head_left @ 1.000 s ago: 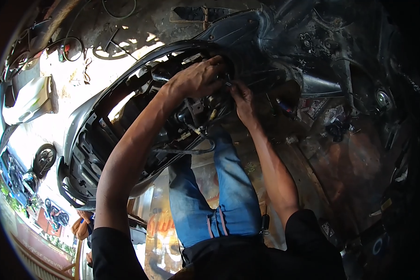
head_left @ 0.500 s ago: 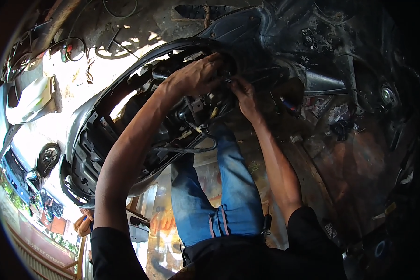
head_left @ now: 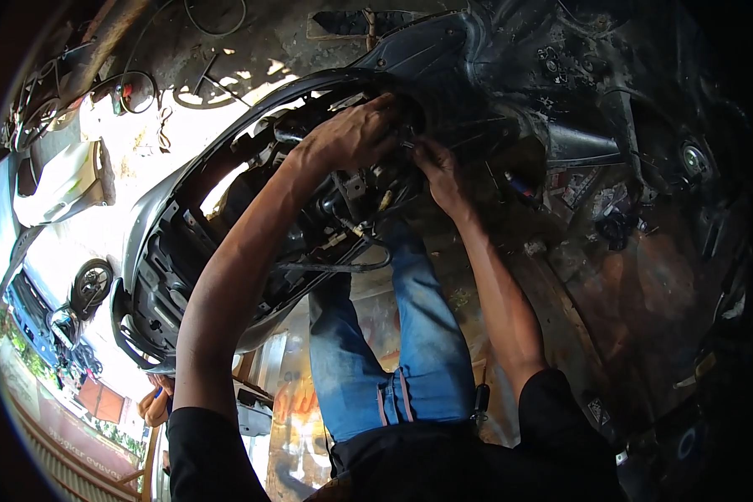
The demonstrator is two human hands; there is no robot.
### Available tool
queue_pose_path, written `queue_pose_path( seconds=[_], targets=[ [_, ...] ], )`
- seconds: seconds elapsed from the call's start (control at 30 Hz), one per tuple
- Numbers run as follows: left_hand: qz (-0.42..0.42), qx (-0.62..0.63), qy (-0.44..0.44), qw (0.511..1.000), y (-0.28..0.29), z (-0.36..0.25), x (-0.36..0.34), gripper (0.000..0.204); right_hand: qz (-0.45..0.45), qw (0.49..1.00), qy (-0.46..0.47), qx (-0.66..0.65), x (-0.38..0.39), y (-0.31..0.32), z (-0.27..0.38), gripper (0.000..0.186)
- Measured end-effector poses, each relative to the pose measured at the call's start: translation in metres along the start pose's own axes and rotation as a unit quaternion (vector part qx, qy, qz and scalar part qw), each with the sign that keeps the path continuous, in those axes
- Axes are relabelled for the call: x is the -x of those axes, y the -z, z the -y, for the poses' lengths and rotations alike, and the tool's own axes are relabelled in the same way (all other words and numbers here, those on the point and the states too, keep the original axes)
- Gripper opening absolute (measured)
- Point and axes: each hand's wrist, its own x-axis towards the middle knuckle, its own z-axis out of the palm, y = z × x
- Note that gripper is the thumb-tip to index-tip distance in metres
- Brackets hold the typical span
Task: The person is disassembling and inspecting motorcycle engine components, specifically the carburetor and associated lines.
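My left hand (head_left: 356,134) reaches into the opened body of a dark scooter (head_left: 167,251), near its upper right end, with fingers curled; what they grip is hidden. Just right of it my right hand (head_left: 437,173) is closed in a pinch on a small metallic piece (head_left: 407,144), too small to identify. Beneath my hands lie black frame parts, a metal bracket (head_left: 351,184), a yellow connector (head_left: 385,200) and a looped black hose (head_left: 335,267). My legs (head_left: 427,326) in blue jeans stretch out under the scooter's near side.
Dark body panels (head_left: 519,92) and a small blue tool (head_left: 520,184) lie at the right. A white panel (head_left: 58,184), a wheel (head_left: 92,284) and coiled hoses (head_left: 134,92) are at the left. Another person's arm (head_left: 153,406) shows at the lower left, behind my left arm.
My two hands stay at nearly the same spot, with only slight finger movement. The view has shifted a little, so the surroundings sit slightly further right in the picture.
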Motion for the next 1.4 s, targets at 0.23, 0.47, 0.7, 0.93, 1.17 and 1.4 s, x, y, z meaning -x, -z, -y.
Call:
queue_pose_path(
  seconds=[0.23, 0.47, 0.7, 0.93, 1.17, 1.4],
  targets=[
    [0.001, -0.015, 0.025, 1.000, -0.001, 0.003, -0.001, 0.046, 0.004, 1.000, 0.021, 0.019, -0.002, 0.003, -0.004, 0.018],
    [0.011, -0.010, 0.023, 1.000, 0.004, -0.007, 0.000, 0.047, -0.030, 0.999, 0.013, 0.002, -0.003, 0.000, -0.001, 0.019],
    [-0.042, 0.007, -0.028, 0.999, 0.004, -0.004, 0.000, 0.046, -0.009, 1.000, 0.012, 0.022, -0.006, 0.002, -0.003, 0.020],
    [-0.029, 0.007, -0.034, 0.999, -0.002, 0.002, -0.002, 0.044, -0.015, 1.000, 0.005, 0.003, -0.007, 0.005, -0.008, 0.025],
    [-0.025, 0.041, 0.007, 0.999, 0.002, 0.002, -0.002, 0.047, -0.036, 0.999, 0.016, 0.033, -0.006, 0.002, -0.006, 0.026],
    [-0.014, 0.011, 0.023, 1.000, 0.000, 0.004, 0.000, 0.051, -0.042, 0.999, -0.002, 0.018, -0.006, -0.006, -0.001, 0.027]
  ],
)
